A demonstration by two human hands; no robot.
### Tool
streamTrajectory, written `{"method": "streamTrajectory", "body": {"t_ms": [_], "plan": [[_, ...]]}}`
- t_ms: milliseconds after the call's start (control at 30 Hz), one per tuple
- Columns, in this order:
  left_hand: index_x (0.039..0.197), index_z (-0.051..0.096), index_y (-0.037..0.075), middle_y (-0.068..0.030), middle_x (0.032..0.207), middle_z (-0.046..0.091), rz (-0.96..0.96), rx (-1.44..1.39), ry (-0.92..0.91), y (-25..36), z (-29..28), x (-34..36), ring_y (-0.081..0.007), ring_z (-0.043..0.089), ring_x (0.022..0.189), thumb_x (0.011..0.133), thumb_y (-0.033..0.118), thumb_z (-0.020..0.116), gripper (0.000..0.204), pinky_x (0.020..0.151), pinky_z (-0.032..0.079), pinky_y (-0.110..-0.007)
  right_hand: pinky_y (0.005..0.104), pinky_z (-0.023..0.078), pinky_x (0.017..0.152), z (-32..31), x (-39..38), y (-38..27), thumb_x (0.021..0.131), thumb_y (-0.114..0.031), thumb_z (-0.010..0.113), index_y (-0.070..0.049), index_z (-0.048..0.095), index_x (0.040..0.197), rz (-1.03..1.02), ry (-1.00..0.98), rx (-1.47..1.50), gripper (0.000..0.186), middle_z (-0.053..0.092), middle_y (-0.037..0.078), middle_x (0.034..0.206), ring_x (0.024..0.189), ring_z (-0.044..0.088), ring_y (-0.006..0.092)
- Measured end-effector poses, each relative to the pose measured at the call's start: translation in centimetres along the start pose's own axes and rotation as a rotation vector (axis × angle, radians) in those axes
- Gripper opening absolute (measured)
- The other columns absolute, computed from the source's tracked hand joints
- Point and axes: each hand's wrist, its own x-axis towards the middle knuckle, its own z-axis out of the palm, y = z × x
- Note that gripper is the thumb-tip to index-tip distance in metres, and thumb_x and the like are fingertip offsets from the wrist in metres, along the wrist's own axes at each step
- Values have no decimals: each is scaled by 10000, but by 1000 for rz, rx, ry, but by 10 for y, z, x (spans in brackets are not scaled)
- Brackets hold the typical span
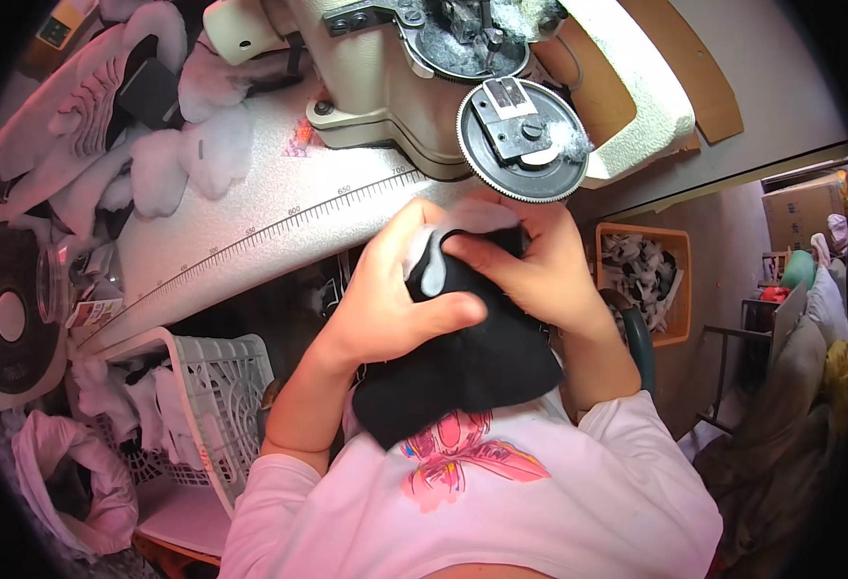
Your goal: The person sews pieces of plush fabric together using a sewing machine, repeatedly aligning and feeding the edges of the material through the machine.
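On my feed, most fingertips of L hand (371, 289) and R hand (547, 270) are hidden behind the blk cloth (458, 352). Pale machine (371, 82) is cut off at top edge; fluff (569, 143) hides pt of its lower disc (530, 179). Pcs (644, 275) in orange basket (685, 289) too small to ID. White shirt (501, 516) runs off bottom edge.
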Motion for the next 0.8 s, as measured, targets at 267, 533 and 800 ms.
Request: {"method": "streamTrajectory", "body": {"t_ms": [267, 533, 800], "plan": [[920, 604, 17, 57, 818, 546, -24, -16, 545, -6, 9, -2, -20, 451, 736, 942, 97, 615, 84, 649, 395, -200, 420, 478, 782, 6, -23, -1, 765, -200, 788, 37, 606, 1003, -271, 431, -532, 382, 609, 168, 945, 878, 603, 357], [1143, 454, 7, -57, 960, 575, 117, -179, 363, -18, 24, -16, -110, 559, 778, 817, 1, 673, 393, 725, 473, -246, 413, 504, 692, 19, -20, 3, 786, -9, 642, 21, 629, 956, -298, 324, -285, 173, 627, 179, 902, 767, 627, 374], [994, 575, -7, 19, 865, 557, 39, -21, 518, -2, 17, -12, -49, 484, 799, 996, 107, 510, 130, 750, 400, -209, 324, 497, 718, 18, -18, 2, 788, -159, 773, 67, 641, 999, -54, 194, -48, 337, 672, 155, 868, 778, 630, 206]]}}
